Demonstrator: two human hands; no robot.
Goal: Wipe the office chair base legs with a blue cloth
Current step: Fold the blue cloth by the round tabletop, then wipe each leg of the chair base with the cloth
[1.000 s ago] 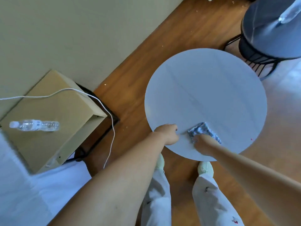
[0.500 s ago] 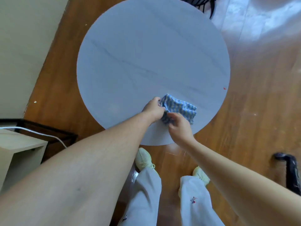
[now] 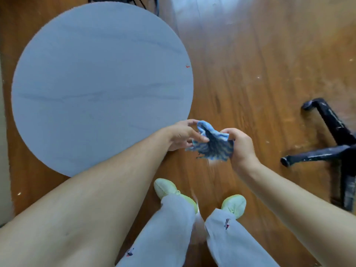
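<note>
Blue cloth (image 3: 213, 146) looks limp and light at frame centre, pinched by left hand (image 3: 181, 135) and right hand (image 3: 240, 145); probably best wadded for chair base legs (image 3: 331, 124), right edge.

The round counter (image 3: 92, 83) fills the left of the view on the floor (image 3: 260, 74), and the chair base legs (image 3: 331, 132) lie on that floor at the far right, well apart from it. Between them, just off the counter's near right edge, the cloth (image 3: 213, 146) hangs above the floor, held with the left hand (image 3: 181, 136) on its left and the right hand (image 3: 241, 145) on its right. The person's shoes (image 3: 166, 187) stand on the floor nearer than the cloth.
</note>
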